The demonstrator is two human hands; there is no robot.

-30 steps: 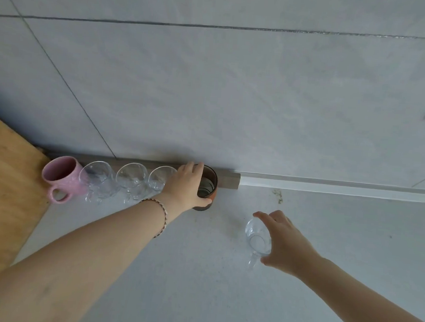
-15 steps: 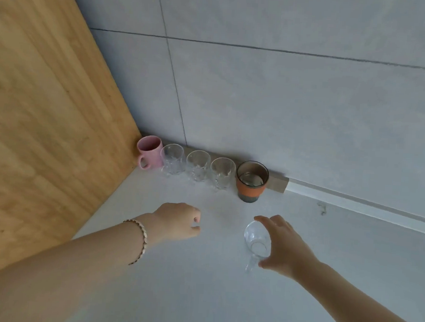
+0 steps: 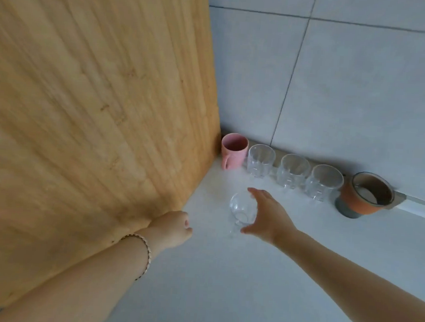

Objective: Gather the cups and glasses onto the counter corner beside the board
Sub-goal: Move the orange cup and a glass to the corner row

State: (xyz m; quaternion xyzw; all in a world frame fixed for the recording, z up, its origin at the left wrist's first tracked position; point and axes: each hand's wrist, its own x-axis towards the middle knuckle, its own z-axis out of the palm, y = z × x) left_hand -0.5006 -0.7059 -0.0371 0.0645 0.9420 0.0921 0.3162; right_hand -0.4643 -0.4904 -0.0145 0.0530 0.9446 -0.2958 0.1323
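A pink mug (image 3: 233, 150) stands in the counter corner against the upright wooden board (image 3: 97, 107). Right of it, along the wall, stand three clear ribbed glasses (image 3: 260, 161) (image 3: 293, 171) (image 3: 324, 183) and an orange cup with a grey base (image 3: 365, 195). My right hand (image 3: 269, 216) is shut on a small clear glass cup (image 3: 242, 208), held just above the counter in front of the row. My left hand (image 3: 174, 227) is loosely curled near the board's foot and holds nothing.
The white counter (image 3: 247, 289) spreads out below my arms. Grey wall tiles (image 3: 362, 96) rise behind the row, with a pale strip (image 3: 422, 204) along the wall's foot at the right.
My left hand let go of the orange cup and drew back toward the board. My right hand carried the small clear cup left, closer to the corner. The view swung left.
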